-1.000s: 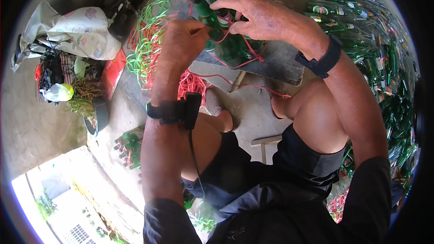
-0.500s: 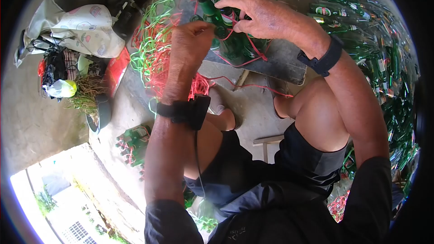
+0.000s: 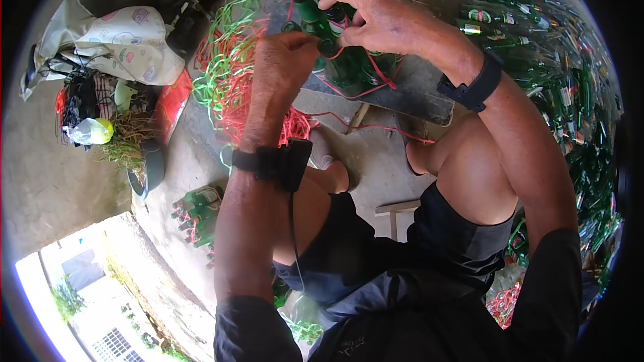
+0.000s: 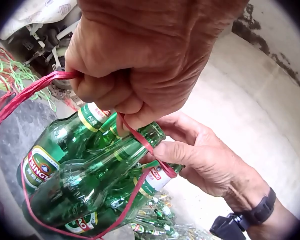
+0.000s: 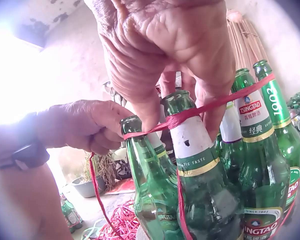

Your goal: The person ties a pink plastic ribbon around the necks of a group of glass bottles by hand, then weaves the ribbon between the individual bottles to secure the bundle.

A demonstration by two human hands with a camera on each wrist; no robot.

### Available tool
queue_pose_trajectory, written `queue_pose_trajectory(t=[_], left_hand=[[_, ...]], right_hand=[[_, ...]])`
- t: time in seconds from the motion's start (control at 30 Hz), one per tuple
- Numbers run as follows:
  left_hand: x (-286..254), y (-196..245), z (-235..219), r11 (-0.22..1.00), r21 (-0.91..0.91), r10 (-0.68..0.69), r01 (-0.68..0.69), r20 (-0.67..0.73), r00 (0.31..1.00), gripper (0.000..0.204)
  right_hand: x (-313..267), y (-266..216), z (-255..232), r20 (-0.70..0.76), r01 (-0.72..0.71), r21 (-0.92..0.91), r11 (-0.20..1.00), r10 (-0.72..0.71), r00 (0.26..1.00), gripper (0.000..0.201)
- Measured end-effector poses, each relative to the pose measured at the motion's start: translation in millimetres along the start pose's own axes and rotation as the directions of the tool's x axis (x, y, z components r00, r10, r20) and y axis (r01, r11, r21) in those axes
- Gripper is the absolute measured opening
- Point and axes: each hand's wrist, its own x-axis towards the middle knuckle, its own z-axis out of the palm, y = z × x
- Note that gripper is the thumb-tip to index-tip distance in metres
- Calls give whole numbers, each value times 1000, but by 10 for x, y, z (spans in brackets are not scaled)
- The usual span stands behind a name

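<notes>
A cluster of green beer bottles (image 5: 205, 185) stands upright on a dark low board (image 3: 409, 97), bound with red plastic twine (image 4: 32, 91). The twine crosses the necks and loops lower around the bodies. My left hand (image 3: 285, 60) is a fist gripping the twine beside the near bottle's mouth. My right hand (image 3: 382, 20) reaches over the necks. In the right wrist view its thumb (image 5: 144, 112) and fingers close around one bottle's neck, where the twine crosses. In the left wrist view the right thumb lies against the twine. Some right fingertips are hidden behind the bottles.
Tangled red and green twine (image 3: 231, 74) lies left of the board. A large heap of green bottles (image 3: 570, 87) spreads along the right. More bundled bottles (image 3: 199, 211) stand on the floor at left, near a plant pot (image 3: 149, 171) and a white sack (image 3: 124, 47).
The head view has shifted slightly. My left hand is a little closer to the right hand's thumb. The right hand's fingers have drawn in slightly at the bottle necks. The bottles stay standing.
</notes>
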Motion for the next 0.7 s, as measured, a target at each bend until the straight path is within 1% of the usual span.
queue_pose_trajectory(t=[0.07, 0.2, 0.27, 0.4, 0.47, 0.5, 0.57, 0.6, 0.67, 0.7], left_hand=[[7, -12, -2, 1000, 19, 2, -2, 3, 1000, 25], [-8, 31, 0, 999, 40, -14, 15, -13, 1000, 25], [-22, 70, -13, 998, 63, -30, 31, -5, 1000, 26], [-10, 2, 11, 998, 55, -29, 29, -15, 999, 28], [4, -97, 37, 999, -11, 30, -31, -52, 998, 29], [-17, -96, 30, 999, -9, 31, -32, -55, 998, 29], [-68, -93, 27, 981, -193, -35, 27, -38, 999, 26], [-79, -81, 39, 981, -191, -34, 26, -38, 999, 26], [-108, -64, 77, 980, -191, -68, 48, -99, 993, 23], [-123, -66, 92, 981, -190, -68, 48, -100, 993, 23]], right_hand=[[0, 35, 43, -47, -7, 40, 999, 9, 999, 48], [41, 56, 73, -60, 8, 15, 1000, -8, 998, 50], [66, 13, 55, -20, -72, -31, 997, 71, 997, 50], [77, 64, 123, -57, -49, -8, 999, 49, 997, 49], [68, 54, 118, -69, -29, -44, 999, 25, 997, 49], [65, 55, 120, -70, -25, -44, 999, 22, 997, 49], [57, 71, 120, -65, -37, -25, 999, 35, 997, 49], [61, 81, 121, -67, -36, -24, 999, 34, 997, 49], [62, 104, 133, -70, -20, -21, 1000, 19, 997, 49], [57, 98, 130, -71, -19, -21, 1000, 17, 997, 49]])
